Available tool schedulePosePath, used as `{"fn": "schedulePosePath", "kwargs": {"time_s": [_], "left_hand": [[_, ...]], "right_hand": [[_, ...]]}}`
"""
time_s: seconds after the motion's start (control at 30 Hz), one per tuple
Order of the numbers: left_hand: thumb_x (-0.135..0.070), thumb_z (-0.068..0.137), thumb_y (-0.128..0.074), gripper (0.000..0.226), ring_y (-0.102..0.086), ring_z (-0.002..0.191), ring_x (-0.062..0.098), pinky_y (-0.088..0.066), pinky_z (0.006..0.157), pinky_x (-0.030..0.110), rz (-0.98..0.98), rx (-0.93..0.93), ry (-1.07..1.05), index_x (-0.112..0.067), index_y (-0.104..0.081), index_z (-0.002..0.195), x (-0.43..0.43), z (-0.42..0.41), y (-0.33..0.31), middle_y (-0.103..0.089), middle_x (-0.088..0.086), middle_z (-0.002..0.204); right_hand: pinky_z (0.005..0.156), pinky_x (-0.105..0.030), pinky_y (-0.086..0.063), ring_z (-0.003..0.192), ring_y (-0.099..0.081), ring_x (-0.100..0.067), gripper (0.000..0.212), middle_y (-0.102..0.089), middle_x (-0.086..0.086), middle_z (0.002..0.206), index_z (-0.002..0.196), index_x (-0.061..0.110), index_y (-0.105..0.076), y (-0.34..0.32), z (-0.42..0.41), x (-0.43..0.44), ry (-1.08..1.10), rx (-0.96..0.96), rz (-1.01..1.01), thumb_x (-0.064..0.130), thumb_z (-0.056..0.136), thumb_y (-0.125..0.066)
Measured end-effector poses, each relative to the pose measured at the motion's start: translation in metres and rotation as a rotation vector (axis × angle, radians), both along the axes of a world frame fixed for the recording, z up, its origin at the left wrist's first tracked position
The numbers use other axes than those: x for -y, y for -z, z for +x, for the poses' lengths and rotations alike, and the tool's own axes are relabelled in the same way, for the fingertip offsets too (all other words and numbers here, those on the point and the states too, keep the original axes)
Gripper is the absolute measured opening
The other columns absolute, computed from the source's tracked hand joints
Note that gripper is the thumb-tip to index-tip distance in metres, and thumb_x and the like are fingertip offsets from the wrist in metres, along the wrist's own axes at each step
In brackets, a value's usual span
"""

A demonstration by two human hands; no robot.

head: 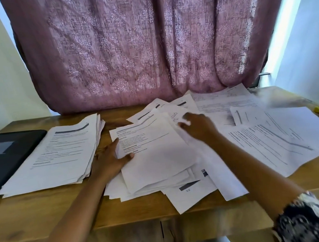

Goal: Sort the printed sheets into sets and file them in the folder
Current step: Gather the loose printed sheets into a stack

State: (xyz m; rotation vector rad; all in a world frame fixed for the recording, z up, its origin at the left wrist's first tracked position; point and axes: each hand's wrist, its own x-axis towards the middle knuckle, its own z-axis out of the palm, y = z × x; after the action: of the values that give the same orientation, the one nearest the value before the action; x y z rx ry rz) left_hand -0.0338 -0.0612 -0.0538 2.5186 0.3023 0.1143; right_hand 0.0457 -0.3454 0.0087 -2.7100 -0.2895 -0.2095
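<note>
The top sheet [154, 151] of the middle heap lies with its heading away from you, long axis running near to far. Your left hand [109, 157] grasps its left edge, thumb on the printed face. The sorted stack [58, 153] sits just left of that hand, laid the same way, with the black folder [4, 160] beyond it. The likely move is short and leftward, and your left hand is nearer. Your right hand [197, 126] rests bent fingers on the loose sheets [218, 103] behind. Whether it pinches one, I cannot tell.
</note>
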Motion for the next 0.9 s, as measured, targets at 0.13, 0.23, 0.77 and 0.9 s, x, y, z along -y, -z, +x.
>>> {"fn": "schedulePosePath", "kwargs": {"time_s": [0.13,0.23,0.77,0.9], "left_hand": [[-0.07,0.09,-0.031,0.07,-0.012,0.148,0.025,-0.01,0.12,0.048,0.224,-0.094,0.032,-0.039,-0.018,0.151,-0.003,0.007,0.004,-0.009,0.0,0.162],[-0.064,0.094,-0.026,0.064,-0.007,0.149,0.025,-0.007,0.119,0.048,0.307,-0.106,0.027,-0.04,-0.014,0.152,0.0,0.007,0.004,-0.005,0.0,0.163],[-0.064,0.094,-0.022,0.065,-0.006,0.149,0.024,-0.006,0.118,0.049,0.364,-0.112,0.012,-0.038,-0.011,0.153,0.0,0.006,0.002,-0.004,-0.001,0.163],[-0.064,0.094,-0.023,0.065,-0.008,0.149,0.024,-0.007,0.119,0.048,0.345,-0.104,0.021,-0.037,-0.014,0.153,0.0,0.004,0.003,-0.005,-0.001,0.162]], "right_hand": [[0.096,-0.044,-0.04,0.125,-0.045,-0.033,0.057,-0.052,-0.014,0.134,0.132,0.01,-0.045,0.012,0.069,0.04,0.212,-0.132,-0.104,0.046,0.09,-0.057],[0.099,-0.048,-0.035,0.126,-0.044,-0.035,0.067,-0.05,-0.015,0.136,0.132,0.01,-0.044,0.013,0.091,0.045,0.29,-0.178,-0.099,0.054,0.084,-0.061],[0.079,-0.037,-0.047,0.1,-0.062,-0.034,0.023,-0.065,-0.012,0.112,0.112,0.013,-0.063,-0.105,0.072,0.055,0.364,0.697,0.209,0.019,0.096,-0.048],[0.086,-0.031,-0.045,0.104,-0.062,-0.03,0.026,-0.067,-0.015,0.113,0.113,0.009,-0.066,-0.126,0.059,0.071,0.337,0.599,0.364,0.018,0.092,-0.054]]}}
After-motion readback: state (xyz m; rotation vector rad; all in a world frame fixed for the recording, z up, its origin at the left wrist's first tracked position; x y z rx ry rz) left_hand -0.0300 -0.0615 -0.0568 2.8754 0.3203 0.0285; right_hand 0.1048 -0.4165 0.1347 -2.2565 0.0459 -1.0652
